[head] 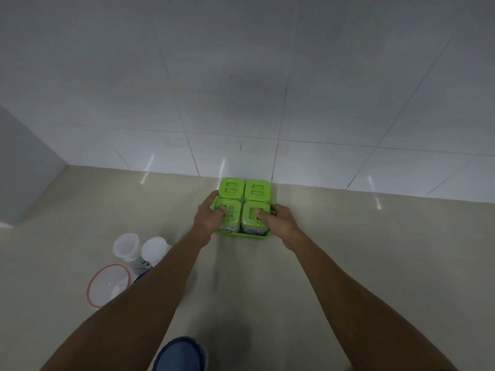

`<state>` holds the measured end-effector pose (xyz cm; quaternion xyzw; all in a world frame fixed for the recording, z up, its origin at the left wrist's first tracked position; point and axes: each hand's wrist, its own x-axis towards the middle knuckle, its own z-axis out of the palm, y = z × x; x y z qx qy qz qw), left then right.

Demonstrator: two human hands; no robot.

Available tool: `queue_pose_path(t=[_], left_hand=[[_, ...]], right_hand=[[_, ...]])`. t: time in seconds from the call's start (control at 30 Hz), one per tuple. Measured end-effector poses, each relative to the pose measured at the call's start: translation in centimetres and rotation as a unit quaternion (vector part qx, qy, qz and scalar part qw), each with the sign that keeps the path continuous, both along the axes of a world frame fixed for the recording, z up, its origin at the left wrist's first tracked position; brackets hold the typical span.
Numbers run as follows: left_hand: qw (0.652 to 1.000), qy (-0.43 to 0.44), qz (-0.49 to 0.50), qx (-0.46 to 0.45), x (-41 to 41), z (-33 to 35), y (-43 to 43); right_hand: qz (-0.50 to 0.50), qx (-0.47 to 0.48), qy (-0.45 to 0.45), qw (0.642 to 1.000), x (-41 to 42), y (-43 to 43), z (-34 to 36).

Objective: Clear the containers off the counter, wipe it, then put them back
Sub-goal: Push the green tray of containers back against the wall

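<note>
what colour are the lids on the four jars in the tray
Bright lime green lids, matching the tray; seen in the head view.

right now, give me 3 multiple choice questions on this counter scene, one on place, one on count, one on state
1. Where does the green tray sit?
A. close to the tiled back wall
B. at the counter's front edge
C. on the floor

2. How many green-lidded containers are in the tray?
A. two
B. four
C. six

3. What are the hands doing?
A. hanging free above the tray
B. gripping the tray's two sides
C. wiping with a cloth

Answers: 1 A, the tray is next to the wall. 2 B, lids form a two-by-two block. 3 B, left hand and right hand clasp opposite sides, thumbs on the near lids.
</note>
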<state>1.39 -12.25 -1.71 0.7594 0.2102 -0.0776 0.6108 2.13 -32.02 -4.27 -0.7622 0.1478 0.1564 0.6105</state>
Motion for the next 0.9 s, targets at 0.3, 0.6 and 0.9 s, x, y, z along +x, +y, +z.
queue_pose_path(t=[0.3,0.6,0.9], left_hand=[[1.000,0.004,0.004,0.016,4.2,-1.5,0.4],[1.000,0.002,0.014,-0.006,5.7,-0.8,0.0],[0.996,0.027,0.034,0.077,5.1,0.5,-0.9]], right_hand=[[0.008,0.001,0.009,1.000,4.0,0.3,0.2],[-0.008,0.010,0.008,1.000,5.4,0.6,0.2],[-0.019,-0.108,-0.007,0.994,3.8,0.7,1.3]])
